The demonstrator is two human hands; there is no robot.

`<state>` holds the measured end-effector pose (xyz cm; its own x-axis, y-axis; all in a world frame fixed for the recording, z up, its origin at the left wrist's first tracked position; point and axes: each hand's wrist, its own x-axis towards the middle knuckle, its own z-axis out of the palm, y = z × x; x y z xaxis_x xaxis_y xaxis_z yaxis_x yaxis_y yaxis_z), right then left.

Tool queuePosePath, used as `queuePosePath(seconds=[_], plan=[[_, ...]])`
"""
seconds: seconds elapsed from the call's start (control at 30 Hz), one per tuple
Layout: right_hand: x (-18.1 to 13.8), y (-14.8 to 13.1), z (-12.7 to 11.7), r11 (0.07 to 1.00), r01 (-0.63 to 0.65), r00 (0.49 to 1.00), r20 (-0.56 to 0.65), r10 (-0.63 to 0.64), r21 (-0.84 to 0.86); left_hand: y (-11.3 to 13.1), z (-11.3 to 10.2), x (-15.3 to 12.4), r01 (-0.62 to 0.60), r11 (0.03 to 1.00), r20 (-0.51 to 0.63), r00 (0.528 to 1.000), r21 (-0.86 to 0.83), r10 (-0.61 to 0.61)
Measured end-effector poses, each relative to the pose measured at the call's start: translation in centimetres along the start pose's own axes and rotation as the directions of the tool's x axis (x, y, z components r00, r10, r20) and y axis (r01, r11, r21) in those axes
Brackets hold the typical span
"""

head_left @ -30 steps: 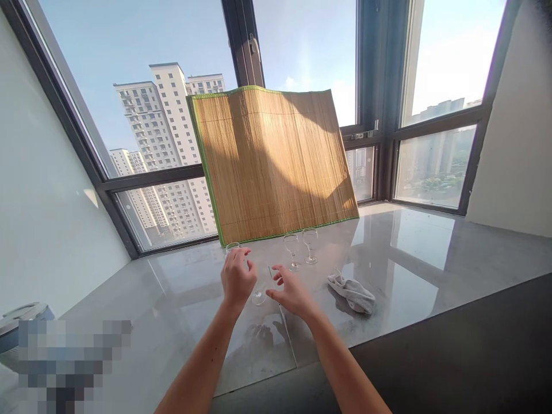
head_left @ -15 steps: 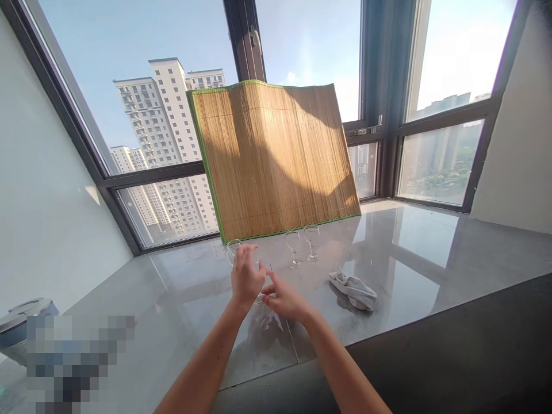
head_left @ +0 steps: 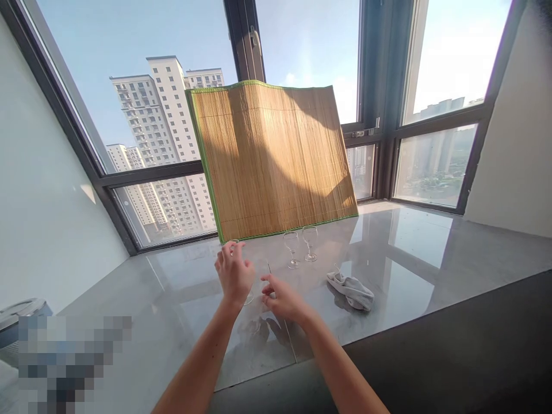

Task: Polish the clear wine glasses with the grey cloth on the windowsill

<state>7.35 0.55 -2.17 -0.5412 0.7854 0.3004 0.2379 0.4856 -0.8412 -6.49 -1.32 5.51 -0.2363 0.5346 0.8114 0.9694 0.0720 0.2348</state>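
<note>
Nearest, a dark strip is seen along the front edge of a polished grey stone counter (head_left: 431, 270), and two bare forearms are stretched out over it. The left hand (head_left: 235, 275) is closed around the bowl of a clear stemmed glass (head_left: 249, 298). The glass's rim is seen just above the fingertips and its round foot just below and to the right of the hand, so the glass is held tilted. Nothing is seen inside it. Whether the foot rests on the stone cannot be told. The right hand (head_left: 281, 300) is held just beside that foot with its fingers curled in and the fingertips brought close together. Whether anything is pinched between them, or the glass touched, cannot be told.

To the right, well apart from both hands, a crumpled grey cloth (head_left: 352, 291) is laid on the counter. Further back, two small wine glasses (head_left: 301, 247) are stood upright just beside each other, both clear and empty. Behind them a bamboo mat (head_left: 271, 161) with green edging is leaned against the dark window frame (head_left: 245, 40). High-rise towers (head_left: 159, 115) are seen through the panes. At the far left edge, the top of a round lidded bin (head_left: 19, 310) is partly in view
</note>
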Motion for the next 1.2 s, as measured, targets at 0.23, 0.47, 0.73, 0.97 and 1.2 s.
queuePosePath(seconds=[0.23,0.47,0.73,0.97,1.2], plan=[[-0.2,0.2,-0.1,1.000,-0.007,1.000,-0.016,0.007,-0.003,-0.3,0.1,0.0,-0.072,0.997,0.006,0.997,0.019,0.072],[0.0,-0.1,-0.6,0.988,-0.093,0.984,-0.161,0.073,-0.126,0.9,-0.7,-0.7,-0.236,0.952,-0.118,0.969,-0.194,0.217],[0.0,1.1,-3.6,0.933,-0.359,0.736,-0.613,0.288,0.008,2.9,2.7,-4.0,-0.102,0.735,0.260,0.895,-0.670,0.362],[1.2,1.6,-3.9,0.969,-0.246,0.626,-0.761,0.169,0.012,1.4,5.6,-3.8,0.080,0.843,0.431,0.883,-0.532,0.187],[4.9,3.7,-4.1,0.922,-0.380,0.699,-0.678,0.229,-0.079,-0.1,6.5,-3.3,0.177,0.890,0.482,0.875,-0.420,0.054]])
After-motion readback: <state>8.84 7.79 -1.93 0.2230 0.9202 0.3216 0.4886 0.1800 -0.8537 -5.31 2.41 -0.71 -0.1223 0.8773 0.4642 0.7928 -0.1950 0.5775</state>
